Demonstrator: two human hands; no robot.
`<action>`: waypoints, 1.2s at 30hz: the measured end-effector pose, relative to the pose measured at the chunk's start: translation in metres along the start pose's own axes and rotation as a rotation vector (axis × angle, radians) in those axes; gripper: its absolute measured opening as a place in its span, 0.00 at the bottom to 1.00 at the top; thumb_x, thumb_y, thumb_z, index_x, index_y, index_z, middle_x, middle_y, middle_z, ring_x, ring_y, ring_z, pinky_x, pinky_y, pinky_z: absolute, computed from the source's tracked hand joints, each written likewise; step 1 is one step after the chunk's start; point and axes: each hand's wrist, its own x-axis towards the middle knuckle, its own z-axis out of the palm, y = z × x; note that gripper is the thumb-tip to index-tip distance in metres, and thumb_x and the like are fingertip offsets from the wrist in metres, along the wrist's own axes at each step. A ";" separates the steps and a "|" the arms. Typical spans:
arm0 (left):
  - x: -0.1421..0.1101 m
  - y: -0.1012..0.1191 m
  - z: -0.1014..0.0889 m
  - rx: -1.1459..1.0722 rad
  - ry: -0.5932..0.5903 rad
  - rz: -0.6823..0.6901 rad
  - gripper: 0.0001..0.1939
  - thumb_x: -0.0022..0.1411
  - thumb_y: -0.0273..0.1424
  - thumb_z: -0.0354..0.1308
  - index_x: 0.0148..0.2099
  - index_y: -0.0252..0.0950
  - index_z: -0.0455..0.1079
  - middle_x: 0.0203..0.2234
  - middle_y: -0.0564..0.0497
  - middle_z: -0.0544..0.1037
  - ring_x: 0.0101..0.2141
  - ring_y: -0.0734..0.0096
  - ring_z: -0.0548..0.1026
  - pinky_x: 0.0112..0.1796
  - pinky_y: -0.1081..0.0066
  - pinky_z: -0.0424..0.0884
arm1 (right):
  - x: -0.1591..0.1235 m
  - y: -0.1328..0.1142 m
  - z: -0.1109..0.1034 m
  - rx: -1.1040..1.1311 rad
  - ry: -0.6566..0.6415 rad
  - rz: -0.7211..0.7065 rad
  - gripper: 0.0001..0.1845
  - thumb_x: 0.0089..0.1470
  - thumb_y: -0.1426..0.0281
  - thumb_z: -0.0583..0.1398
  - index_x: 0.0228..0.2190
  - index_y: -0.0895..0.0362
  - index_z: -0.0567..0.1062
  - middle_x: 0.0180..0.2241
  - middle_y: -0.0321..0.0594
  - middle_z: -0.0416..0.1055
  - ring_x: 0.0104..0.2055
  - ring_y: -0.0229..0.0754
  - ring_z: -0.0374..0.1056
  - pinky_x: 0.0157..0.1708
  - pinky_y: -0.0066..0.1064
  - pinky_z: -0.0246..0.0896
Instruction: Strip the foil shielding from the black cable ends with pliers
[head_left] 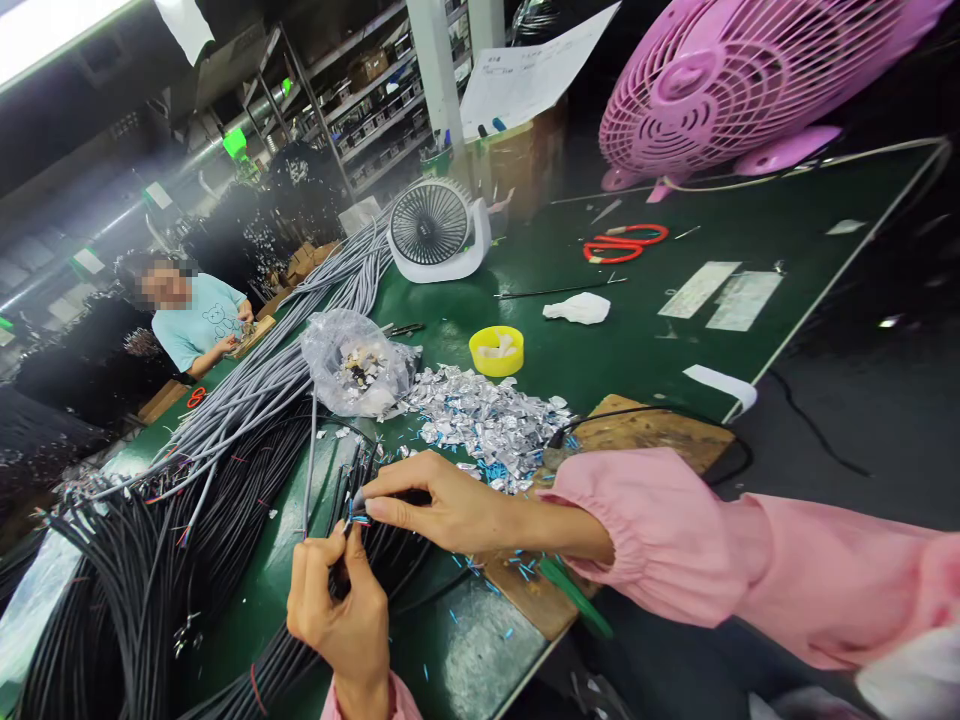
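My left hand (341, 600) is closed in a pinch around the end of a black cable, near the front of the green table. Thin coloured wires (360, 518), blue and reddish, stick out from that end. The thumb and forefinger of my right hand (442, 500) close on these wires from the right, and the two hands almost touch. A dark covering shows on the right forefinger's tip. Below and left of my hands runs a bundle of black cables (150, 580). Beyond my right hand lies a heap of silver foil scraps (487, 420) with small blue bits.
Grey cables (255, 370) stretch along the table's left. Further back are a clear plastic bag (356, 365), a yellow ring-shaped dish (496, 352), a small white fan (435, 228), red-handled scissors (626, 243) and a pink fan (720, 90). A wooden board (652, 435) lies beside my right arm. A co-worker (195, 315) sits far left.
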 end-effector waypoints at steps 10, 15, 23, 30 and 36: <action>0.001 0.004 -0.002 -0.026 -0.046 -0.128 0.06 0.54 0.30 0.58 0.25 0.38 0.68 0.18 0.52 0.72 0.20 0.71 0.69 0.26 0.69 0.67 | 0.000 -0.002 0.001 0.029 0.011 0.033 0.21 0.56 0.62 0.51 0.27 0.64 0.76 0.23 0.39 0.68 0.25 0.34 0.59 0.24 0.24 0.52; 0.009 0.006 -0.006 -0.102 -0.155 -0.193 0.08 0.55 0.31 0.57 0.25 0.36 0.69 0.17 0.53 0.71 0.19 0.73 0.69 0.23 0.73 0.66 | 0.001 -0.001 0.002 0.168 -0.011 0.114 0.23 0.54 0.57 0.52 0.19 0.62 0.70 0.18 0.34 0.58 0.22 0.32 0.52 0.21 0.24 0.48; 0.017 0.008 -0.007 -0.159 -0.218 -0.270 0.13 0.56 0.36 0.54 0.23 0.35 0.67 0.13 0.57 0.66 0.14 0.78 0.62 0.17 0.77 0.60 | 0.003 -0.001 0.001 0.195 0.078 0.206 0.17 0.54 0.63 0.53 0.28 0.63 0.74 0.20 0.35 0.66 0.22 0.31 0.57 0.22 0.23 0.52; 0.016 0.013 -0.005 -0.052 -0.149 -0.141 0.11 0.56 0.33 0.55 0.23 0.36 0.63 0.15 0.57 0.66 0.17 0.77 0.64 0.19 0.77 0.61 | -0.004 -0.003 0.004 -0.058 0.038 0.074 0.16 0.55 0.66 0.54 0.34 0.63 0.78 0.31 0.44 0.76 0.30 0.38 0.68 0.32 0.27 0.60; 0.015 0.014 -0.004 0.041 -0.062 0.006 0.09 0.57 0.30 0.55 0.24 0.37 0.64 0.16 0.56 0.68 0.18 0.76 0.66 0.22 0.76 0.63 | -0.003 0.000 0.006 0.041 0.004 0.108 0.19 0.56 0.61 0.54 0.33 0.62 0.78 0.28 0.39 0.74 0.30 0.37 0.66 0.28 0.24 0.59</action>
